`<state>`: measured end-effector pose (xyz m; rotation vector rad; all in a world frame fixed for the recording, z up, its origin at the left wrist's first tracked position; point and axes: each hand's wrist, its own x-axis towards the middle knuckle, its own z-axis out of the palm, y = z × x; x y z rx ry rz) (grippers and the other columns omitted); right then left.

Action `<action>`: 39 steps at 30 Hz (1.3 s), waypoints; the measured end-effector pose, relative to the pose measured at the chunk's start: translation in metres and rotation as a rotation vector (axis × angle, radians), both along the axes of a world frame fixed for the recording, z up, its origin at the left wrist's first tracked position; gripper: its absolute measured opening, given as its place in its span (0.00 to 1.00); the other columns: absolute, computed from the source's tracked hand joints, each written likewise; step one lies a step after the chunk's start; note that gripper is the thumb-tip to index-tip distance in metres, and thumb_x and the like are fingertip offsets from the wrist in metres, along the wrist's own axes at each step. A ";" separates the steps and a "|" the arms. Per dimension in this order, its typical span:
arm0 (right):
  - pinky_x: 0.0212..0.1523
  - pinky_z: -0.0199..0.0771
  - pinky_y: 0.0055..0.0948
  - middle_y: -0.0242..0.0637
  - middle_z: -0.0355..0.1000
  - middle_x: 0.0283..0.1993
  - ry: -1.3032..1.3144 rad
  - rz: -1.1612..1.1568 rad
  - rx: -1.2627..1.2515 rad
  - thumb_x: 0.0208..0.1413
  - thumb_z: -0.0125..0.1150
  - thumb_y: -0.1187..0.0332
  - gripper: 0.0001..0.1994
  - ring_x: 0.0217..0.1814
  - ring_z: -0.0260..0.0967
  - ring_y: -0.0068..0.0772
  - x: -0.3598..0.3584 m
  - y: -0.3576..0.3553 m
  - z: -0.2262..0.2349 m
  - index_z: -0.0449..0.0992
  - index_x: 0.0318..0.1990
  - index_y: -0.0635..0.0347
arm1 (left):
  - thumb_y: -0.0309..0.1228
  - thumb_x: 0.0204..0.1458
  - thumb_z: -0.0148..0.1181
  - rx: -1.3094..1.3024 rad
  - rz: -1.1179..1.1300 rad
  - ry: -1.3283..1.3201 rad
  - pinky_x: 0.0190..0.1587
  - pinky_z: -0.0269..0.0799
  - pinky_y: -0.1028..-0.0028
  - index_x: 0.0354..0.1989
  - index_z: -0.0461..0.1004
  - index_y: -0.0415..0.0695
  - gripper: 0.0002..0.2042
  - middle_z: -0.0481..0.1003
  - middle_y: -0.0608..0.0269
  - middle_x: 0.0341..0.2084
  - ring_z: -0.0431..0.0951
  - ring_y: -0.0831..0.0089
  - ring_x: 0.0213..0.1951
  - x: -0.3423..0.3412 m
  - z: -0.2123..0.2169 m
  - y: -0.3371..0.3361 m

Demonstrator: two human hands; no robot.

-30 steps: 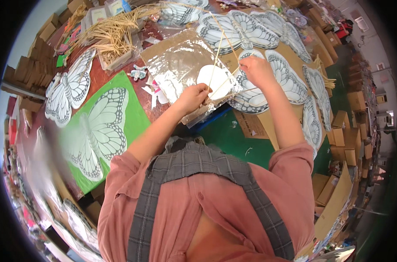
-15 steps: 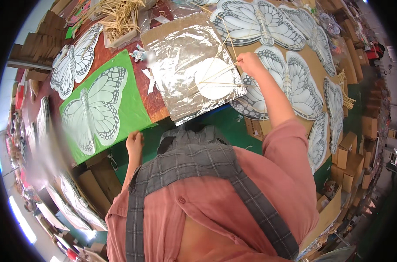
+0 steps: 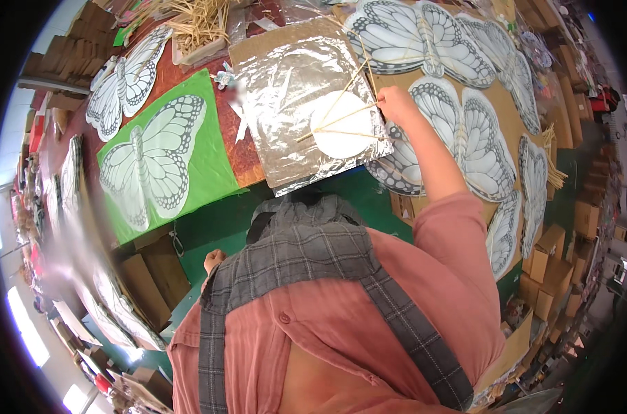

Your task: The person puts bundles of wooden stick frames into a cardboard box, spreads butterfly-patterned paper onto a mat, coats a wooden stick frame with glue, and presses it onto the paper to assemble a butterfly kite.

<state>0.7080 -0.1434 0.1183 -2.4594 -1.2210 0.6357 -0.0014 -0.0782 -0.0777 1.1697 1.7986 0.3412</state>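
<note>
My right hand [image 3: 396,105] is closed in a pinch on a thin bamboo stick [image 3: 350,114] at the right edge of a foil-covered board [image 3: 272,148]. Several such sticks meet and fan out over a white disc [image 3: 341,141] on the foil; one reaches up toward the board's far edge. Whether the fingertips hold more than one stick is too small to tell. My left hand [image 3: 214,259] hangs low in front of the table, beside my checked apron, partly hidden by it. Its fingers are curled, with nothing seen in them.
A printed butterfly cutout [image 3: 148,162] lies on a green sheet [image 3: 213,162] to the left. More butterfly cutouts [image 3: 465,138] cover brown cardboard at right. A tub of bamboo pieces [image 3: 193,52] stands at the back. Cardboard boxes [image 3: 548,252] are stacked on the right.
My left hand has drawn back from beside the green sheet toward my waist. My right hand stays at the board's right edge, and the sticks in the fan have shifted in angle.
</note>
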 end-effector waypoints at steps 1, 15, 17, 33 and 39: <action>0.34 0.69 0.35 0.46 0.73 0.29 -0.014 0.012 0.001 0.44 0.61 0.69 0.07 0.32 0.70 0.46 0.001 -0.003 -0.001 0.75 0.30 0.62 | 0.28 0.49 0.57 -0.001 -0.003 -0.006 0.25 0.69 0.78 0.28 0.73 0.34 0.08 0.74 0.63 0.19 0.71 0.79 0.21 0.004 -0.002 -0.001; 0.32 0.69 0.35 0.46 0.72 0.26 -0.091 0.030 0.035 0.42 0.56 0.74 0.04 0.30 0.70 0.46 0.009 -0.025 -0.016 0.75 0.28 0.62 | 0.30 0.49 0.58 -0.024 0.107 0.003 0.26 0.70 0.77 0.31 0.74 0.34 0.09 0.75 0.60 0.21 0.73 0.77 0.22 0.006 0.005 -0.028; 0.32 0.69 0.35 0.46 0.72 0.26 -0.086 0.031 0.034 0.42 0.56 0.74 0.05 0.30 0.70 0.46 0.011 -0.026 -0.012 0.75 0.28 0.62 | 0.30 0.49 0.58 -0.034 0.114 0.008 0.26 0.70 0.77 0.31 0.74 0.34 0.10 0.75 0.60 0.21 0.73 0.77 0.22 0.005 0.001 -0.030; 0.33 0.70 0.30 0.45 0.73 0.26 0.041 -0.040 0.186 0.42 0.59 0.74 0.06 0.29 0.72 0.39 0.035 -0.056 -0.014 0.75 0.30 0.64 | 0.32 0.47 0.58 -0.056 0.095 0.014 0.30 0.71 0.77 0.33 0.73 0.34 0.12 0.76 0.61 0.23 0.73 0.77 0.24 0.012 0.011 -0.044; 0.32 0.70 0.30 0.44 0.73 0.27 -0.042 -0.036 0.100 0.42 0.59 0.74 0.06 0.29 0.72 0.37 0.052 -0.074 -0.010 0.75 0.29 0.64 | 0.32 0.48 0.60 -0.074 0.124 -0.079 0.31 0.72 0.76 0.35 0.73 0.34 0.13 0.76 0.60 0.23 0.74 0.76 0.25 0.001 0.003 -0.044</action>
